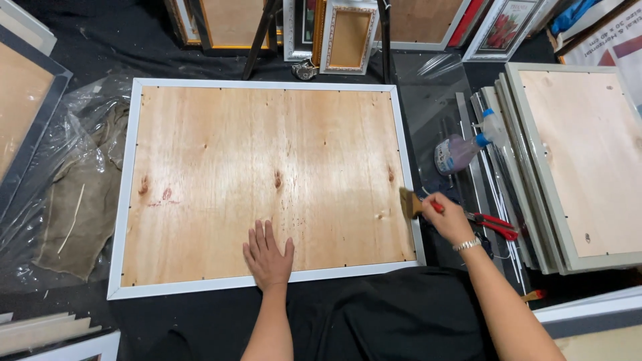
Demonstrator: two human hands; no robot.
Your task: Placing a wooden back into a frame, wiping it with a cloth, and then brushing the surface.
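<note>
Left hand: the left hand (pixel 267 257) lay flat and open, palm down, fingers spread, on the plywood backing board (pixel 267 180) near its lower edge; it gripped nothing.
Right hand: the right hand (pixel 447 219) was closed around the red handle of a paintbrush (pixel 414 203); a bracelet sat at the wrist.
Paintbrush: its bristle head rested at the right edge of the board, touching the white frame (pixel 127 194).
Frame: a large white frame lay face down on black cloth, the board filling it.
Spray bottle: a clear spray bottle (pixel 461 150) lay on its side just right of the frame.
Pliers: red-handled pliers (pixel 496 224) lay just beside the right hand.
Stack: grey-edged frames (pixel 582 160) were stacked at the right.
Plastic wrap: crumpled clear plastic wrap (pixel 67 174) lay left of the frame.
</note>
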